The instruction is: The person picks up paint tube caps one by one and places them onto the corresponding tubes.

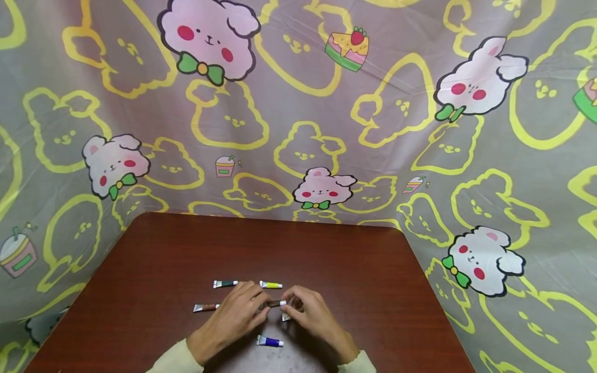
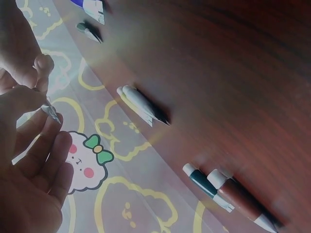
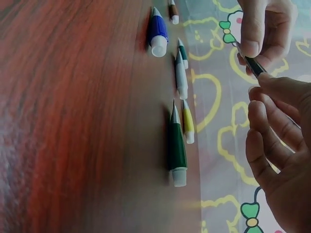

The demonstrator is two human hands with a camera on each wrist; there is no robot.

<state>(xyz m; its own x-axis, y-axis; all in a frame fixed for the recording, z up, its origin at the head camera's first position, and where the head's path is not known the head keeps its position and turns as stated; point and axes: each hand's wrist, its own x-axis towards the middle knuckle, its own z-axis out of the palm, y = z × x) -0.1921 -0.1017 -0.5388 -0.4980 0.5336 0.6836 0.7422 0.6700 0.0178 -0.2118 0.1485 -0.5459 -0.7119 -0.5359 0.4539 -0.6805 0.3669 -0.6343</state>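
you are holding a small dark paint tube [image 1: 276,303] just above the worktop [image 1: 373,280], left hand [image 1: 238,311] pinching its tail at 9 o'clock and right hand [image 1: 310,311] pinching its white cap at 3 o'clock, probably steadying it for twisting, other tubes [image 1: 225,284] lying around.

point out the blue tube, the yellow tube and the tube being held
blue tube [image 1: 269,341], head view, on its body
yellow tube [image 1: 271,284], head view, on its body
held tube [image 1: 276,303], head view, middle, between both hands
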